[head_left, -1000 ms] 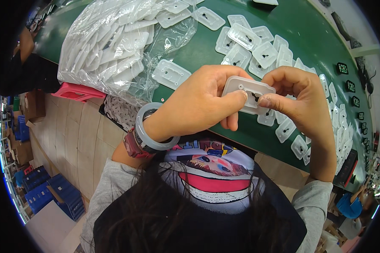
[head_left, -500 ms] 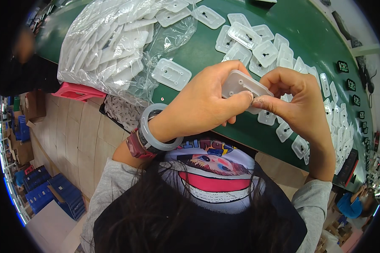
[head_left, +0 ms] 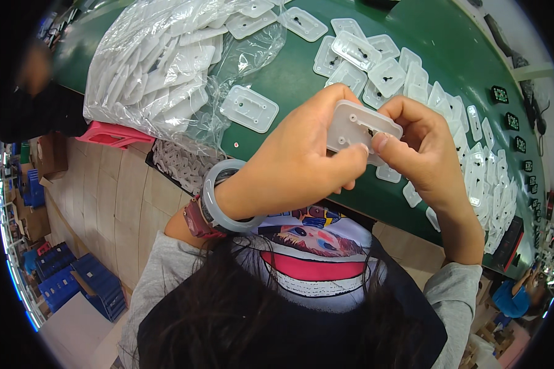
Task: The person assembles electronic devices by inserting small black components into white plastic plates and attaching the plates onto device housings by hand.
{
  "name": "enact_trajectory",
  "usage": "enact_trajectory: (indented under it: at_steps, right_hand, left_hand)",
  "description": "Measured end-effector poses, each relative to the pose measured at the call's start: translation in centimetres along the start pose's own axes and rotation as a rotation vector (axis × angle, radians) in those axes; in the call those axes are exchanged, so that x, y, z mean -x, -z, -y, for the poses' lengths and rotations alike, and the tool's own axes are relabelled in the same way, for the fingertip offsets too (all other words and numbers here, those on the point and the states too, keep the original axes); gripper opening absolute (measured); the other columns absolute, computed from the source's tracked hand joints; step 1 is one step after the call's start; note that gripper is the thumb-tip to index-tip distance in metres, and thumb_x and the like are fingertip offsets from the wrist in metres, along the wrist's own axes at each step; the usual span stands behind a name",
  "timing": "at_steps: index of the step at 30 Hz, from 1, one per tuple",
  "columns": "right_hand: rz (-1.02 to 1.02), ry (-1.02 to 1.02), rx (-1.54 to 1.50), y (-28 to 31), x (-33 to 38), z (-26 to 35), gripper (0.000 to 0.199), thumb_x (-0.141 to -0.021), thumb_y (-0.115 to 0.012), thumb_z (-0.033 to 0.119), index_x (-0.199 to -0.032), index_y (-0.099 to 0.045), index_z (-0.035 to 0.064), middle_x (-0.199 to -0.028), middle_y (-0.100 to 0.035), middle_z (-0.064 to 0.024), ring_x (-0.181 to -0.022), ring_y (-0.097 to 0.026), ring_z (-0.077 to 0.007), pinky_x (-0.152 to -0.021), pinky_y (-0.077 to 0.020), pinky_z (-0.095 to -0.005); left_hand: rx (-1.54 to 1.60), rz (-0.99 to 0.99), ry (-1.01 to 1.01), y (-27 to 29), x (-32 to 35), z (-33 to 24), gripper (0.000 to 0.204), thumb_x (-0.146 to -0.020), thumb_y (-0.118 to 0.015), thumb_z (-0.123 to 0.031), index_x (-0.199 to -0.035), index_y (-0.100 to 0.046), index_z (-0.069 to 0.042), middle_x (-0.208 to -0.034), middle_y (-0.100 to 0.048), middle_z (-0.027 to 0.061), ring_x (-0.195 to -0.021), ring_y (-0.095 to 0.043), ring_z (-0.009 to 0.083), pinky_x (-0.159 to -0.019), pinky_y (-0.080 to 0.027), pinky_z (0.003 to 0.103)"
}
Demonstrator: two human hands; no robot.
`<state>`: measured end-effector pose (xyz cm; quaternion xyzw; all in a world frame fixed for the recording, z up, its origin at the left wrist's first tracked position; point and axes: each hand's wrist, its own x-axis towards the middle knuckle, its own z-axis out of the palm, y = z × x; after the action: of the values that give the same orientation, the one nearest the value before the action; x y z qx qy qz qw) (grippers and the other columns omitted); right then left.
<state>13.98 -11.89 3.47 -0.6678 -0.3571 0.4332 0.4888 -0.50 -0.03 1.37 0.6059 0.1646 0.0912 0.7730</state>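
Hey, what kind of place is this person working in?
Probably a factory assembly bench: a green worktable strewn with identical white plastic plates, a clear bag of more, and blue crates on the floor.

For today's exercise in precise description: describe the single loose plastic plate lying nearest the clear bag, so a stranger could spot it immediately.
Start at the green table and find the big clear plastic bag stuffed with white parts on its left. Just right of the bag's lower edge lies one translucent white rectangular plate. Unlike the plates crowded in overlapping rows farther right, it lies alone on bare green.
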Motion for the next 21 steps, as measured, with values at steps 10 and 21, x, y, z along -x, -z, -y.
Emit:
enact_trajectory:
  at_steps: [10,21]
  right_hand:
    - [0.054,-0.077,-0.111,0.3,0.0,-0.1,0.010,-0.081,-0.061,0.005,-0.089,-0.060,0.0005,-0.077,-0.058,-0.0019,-0.067,-0.049,-0.0070,-0.063,-0.0398,-0.0165]
    - [-0.062,0.060,-0.024,-0.5,0.7,0.3,0.020,-0.079,-0.064,0.007,-0.097,-0.060,-0.0005,-0.079,-0.060,-0.0057,-0.066,-0.054,-0.0101,-0.059,-0.0457,-0.0180]
  left_hand:
    - [0.026,0.040,0.001,0.2,0.3,-0.1,0.031,-0.081,-0.054,0.002,-0.109,-0.040,-0.002,-0.079,-0.057,0.0081,-0.059,-0.057,0.0111,-0.053,-0.046,0.018]
    - [0.018,0.051,0.040,0.3,0.3,-0.4,0.030,-0.083,-0.053,0.001,-0.109,-0.039,-0.001,-0.080,-0.057,0.0082,-0.060,-0.057,0.0108,-0.054,-0.045,0.018]
